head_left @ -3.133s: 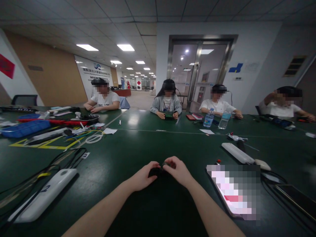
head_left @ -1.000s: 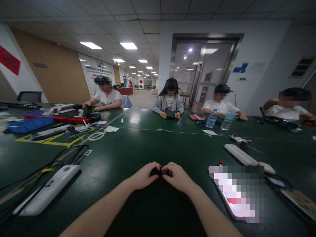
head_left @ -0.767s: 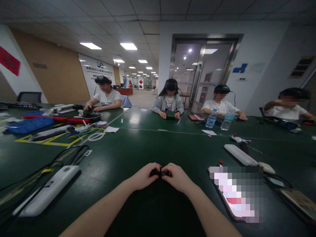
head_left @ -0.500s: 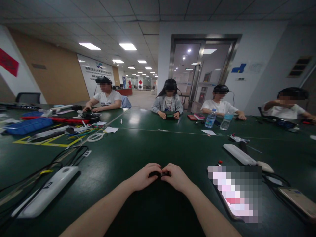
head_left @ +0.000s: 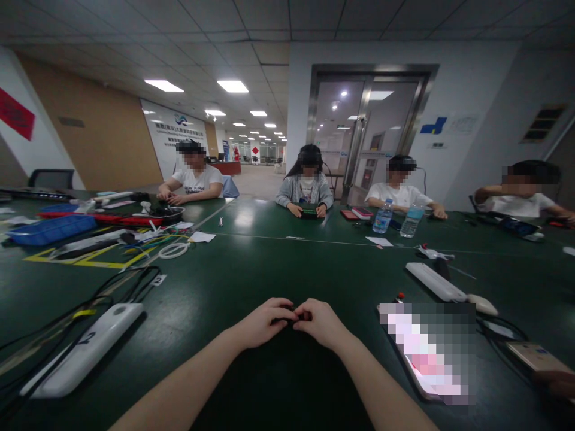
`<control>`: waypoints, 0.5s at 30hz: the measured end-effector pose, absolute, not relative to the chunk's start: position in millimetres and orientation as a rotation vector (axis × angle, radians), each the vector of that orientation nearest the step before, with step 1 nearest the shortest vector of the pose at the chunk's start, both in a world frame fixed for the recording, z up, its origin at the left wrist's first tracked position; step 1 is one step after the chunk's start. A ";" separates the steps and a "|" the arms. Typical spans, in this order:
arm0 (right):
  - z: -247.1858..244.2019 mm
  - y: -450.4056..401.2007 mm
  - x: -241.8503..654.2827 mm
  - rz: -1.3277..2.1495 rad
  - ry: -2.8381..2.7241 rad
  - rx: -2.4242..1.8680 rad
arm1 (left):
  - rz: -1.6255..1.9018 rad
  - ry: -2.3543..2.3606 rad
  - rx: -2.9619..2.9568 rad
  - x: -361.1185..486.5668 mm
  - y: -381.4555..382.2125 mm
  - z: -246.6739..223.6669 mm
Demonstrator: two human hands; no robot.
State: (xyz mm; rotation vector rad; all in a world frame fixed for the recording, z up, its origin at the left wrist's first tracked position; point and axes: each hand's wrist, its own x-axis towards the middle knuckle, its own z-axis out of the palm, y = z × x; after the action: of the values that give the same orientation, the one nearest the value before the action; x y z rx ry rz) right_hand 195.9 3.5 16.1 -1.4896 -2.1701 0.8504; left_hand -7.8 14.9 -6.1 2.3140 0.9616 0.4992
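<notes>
My left hand [head_left: 263,324] and my right hand [head_left: 320,324] meet over the dark green table [head_left: 251,266]. Their fingertips close together on a small black object [head_left: 293,317], which is mostly hidden by my fingers. Its shape cannot be made out. To my right lies a phone with a pixelated screen [head_left: 426,353], and a white power strip [head_left: 81,350] lies well off to my left. Neither hand touches them.
A second white power strip [head_left: 435,282] and a gold phone [head_left: 534,357] lie to the right, where another person's hand [head_left: 556,383] shows at the edge. Black cables [head_left: 121,288] and a blue tray [head_left: 51,230] are on the left. Several co-workers sit across the table.
My hands have drawn closer and sit slightly lower, hiding more of the black object. Another person's hand has appeared at the lower right beside the gold phone.
</notes>
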 end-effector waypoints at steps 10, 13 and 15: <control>2.0 17.8 213.6 0.939 -1.880 -1.540 | 0.618 1.257 2.400 -45.7 38.4 -10.0; -7.2 28.8 228.2 0.902 -1.736 -1.558 | 0.694 1.584 2.281 -82.6 53.7 -11.3; -12.1 34.5 236.5 0.840 -1.646 -1.592 | 0.682 1.846 2.150 -107.9 60.4 -10.6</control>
State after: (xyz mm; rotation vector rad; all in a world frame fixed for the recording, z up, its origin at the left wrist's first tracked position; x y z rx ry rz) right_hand 236.5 34.5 -12.1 -1.5916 -1.6460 0.8399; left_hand -107.9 60.4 -10.6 2.1504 1.8456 0.6816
